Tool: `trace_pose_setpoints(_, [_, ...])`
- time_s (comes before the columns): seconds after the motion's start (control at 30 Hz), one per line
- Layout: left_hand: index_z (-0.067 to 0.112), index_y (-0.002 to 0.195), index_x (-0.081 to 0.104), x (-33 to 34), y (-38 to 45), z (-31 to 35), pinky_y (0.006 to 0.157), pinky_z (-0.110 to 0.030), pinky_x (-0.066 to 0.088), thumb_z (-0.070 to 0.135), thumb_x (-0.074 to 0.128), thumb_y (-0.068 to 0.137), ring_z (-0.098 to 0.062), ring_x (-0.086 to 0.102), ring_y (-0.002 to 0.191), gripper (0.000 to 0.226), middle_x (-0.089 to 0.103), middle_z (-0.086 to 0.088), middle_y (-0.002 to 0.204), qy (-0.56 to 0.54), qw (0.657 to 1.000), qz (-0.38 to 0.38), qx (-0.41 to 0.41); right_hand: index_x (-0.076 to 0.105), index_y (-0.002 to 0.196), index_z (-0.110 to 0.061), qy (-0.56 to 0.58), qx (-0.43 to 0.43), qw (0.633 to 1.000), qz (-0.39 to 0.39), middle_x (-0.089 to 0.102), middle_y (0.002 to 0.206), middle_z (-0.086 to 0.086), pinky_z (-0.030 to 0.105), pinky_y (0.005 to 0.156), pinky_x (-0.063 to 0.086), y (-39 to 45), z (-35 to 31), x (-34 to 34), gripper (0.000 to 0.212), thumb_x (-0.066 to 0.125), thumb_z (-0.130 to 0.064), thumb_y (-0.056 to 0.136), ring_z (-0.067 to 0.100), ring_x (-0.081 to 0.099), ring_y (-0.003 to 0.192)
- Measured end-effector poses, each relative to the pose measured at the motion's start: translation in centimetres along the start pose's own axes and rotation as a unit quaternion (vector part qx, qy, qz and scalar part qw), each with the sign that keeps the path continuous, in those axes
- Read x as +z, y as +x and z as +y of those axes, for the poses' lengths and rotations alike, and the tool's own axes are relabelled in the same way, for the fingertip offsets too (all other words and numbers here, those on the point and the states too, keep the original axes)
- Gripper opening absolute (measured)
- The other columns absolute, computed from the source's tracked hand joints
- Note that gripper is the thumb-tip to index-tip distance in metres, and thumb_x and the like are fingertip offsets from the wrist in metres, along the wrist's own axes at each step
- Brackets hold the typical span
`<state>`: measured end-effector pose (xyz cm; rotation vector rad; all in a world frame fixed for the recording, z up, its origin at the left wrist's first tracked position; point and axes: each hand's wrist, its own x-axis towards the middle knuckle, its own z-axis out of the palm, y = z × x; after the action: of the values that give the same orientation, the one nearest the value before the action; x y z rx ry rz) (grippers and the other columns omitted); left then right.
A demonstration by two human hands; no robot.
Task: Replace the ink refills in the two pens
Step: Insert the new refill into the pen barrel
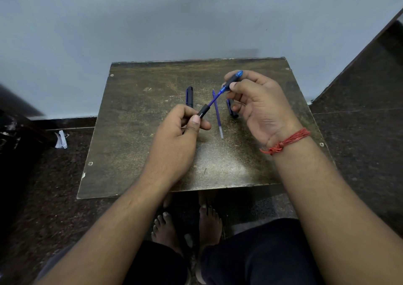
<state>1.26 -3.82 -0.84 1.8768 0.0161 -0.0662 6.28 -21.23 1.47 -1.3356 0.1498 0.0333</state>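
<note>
There, I saw the left hand [174,140] pinching the black barrel [203,112] and the right hand [259,108] gripping the pen's blue tip section [232,81], refill [212,101] bridging them above the bench [135,119], a spare refill [217,114] lying below.

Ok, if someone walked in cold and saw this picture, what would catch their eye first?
The two hands over the small table: the left hand grips a black barrel and the right hand pinches the pen's front part, a blue refill bridging them. A loose refill lies just beyond on the table. A red thread circles the right wrist.
</note>
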Motion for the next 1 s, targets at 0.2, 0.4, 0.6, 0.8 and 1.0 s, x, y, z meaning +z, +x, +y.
trace_pose_setpoints(0.2, [0.033, 0.091, 0.058, 0.0, 0.0, 0.1, 0.068, -0.039, 0.043, 0.023, 0.050, 0.106, 0.000, 0.052, 0.058, 0.020, 0.077, 0.013, 0.095, 0.004, 1.000, -0.001, 0.007, 0.073, 0.087, -0.018, -0.081, -0.017, 0.995, -0.062, 0.070, 0.084, 0.001, 0.025, 0.059, 0.040, 0.0, 0.7, 0.4, 0.016, 0.063, -0.006, 0.082, 0.015, 0.058, 0.080])
trace_pose_setpoints(0.4, [0.033, 0.092, 0.057, -0.1, -0.1, 0.1, 0.069, -0.041, 0.045, 0.022, 0.049, 0.107, -0.006, 0.052, 0.062, 0.020, 0.077, 0.013, 0.095, 0.003, 1.000, 0.008, 0.007, 0.071, 0.087, -0.015, -0.102, -0.013, 0.991, -0.087, 0.070, 0.079, -0.001, 0.026, 0.060, 0.041, -0.2, 0.8, 0.8, 0.016, 0.062, -0.002, 0.089, 0.012, 0.059, 0.077])
trace_pose_setpoints(0.6, [0.033, 0.092, 0.057, -0.1, -0.1, 0.1, 0.069, -0.039, 0.045, 0.022, 0.048, 0.107, -0.001, 0.052, 0.059, 0.020, 0.077, 0.014, 0.094, 0.006, 1.000, 0.012, 0.008, 0.071, 0.087, -0.015, -0.104, -0.014, 0.990, -0.097, 0.071, 0.079, 0.000, 0.027, 0.060, 0.041, -0.2, 0.8, 0.9, 0.016, 0.063, -0.002, 0.089, 0.012, 0.060, 0.075])
trace_pose_setpoints(0.8, [0.032, 0.093, 0.058, -0.1, -0.1, 0.1, 0.069, -0.039, 0.043, 0.021, 0.048, 0.107, 0.000, 0.051, 0.059, 0.020, 0.077, 0.012, 0.093, 0.004, 1.000, 0.015, 0.005, 0.072, 0.087, -0.016, -0.117, -0.003, 0.988, -0.097, 0.071, 0.080, 0.000, 0.026, 0.057, 0.040, -0.3, 0.9, 1.1, 0.015, 0.065, -0.003, 0.088, 0.010, 0.059, 0.073])
trace_pose_setpoints(1.0, [0.033, 0.092, 0.058, -0.1, -0.2, 0.1, 0.071, -0.038, 0.045, 0.023, 0.049, 0.106, 0.004, 0.053, 0.061, 0.020, 0.077, 0.015, 0.094, 0.010, 1.000, 0.013, 0.003, 0.064, 0.084, -0.011, -0.165, -0.001, 0.984, -0.071, 0.065, 0.070, 0.000, 0.018, 0.053, 0.042, -0.4, 1.2, 1.5, 0.016, 0.072, -0.023, 0.090, 0.007, 0.054, 0.062])
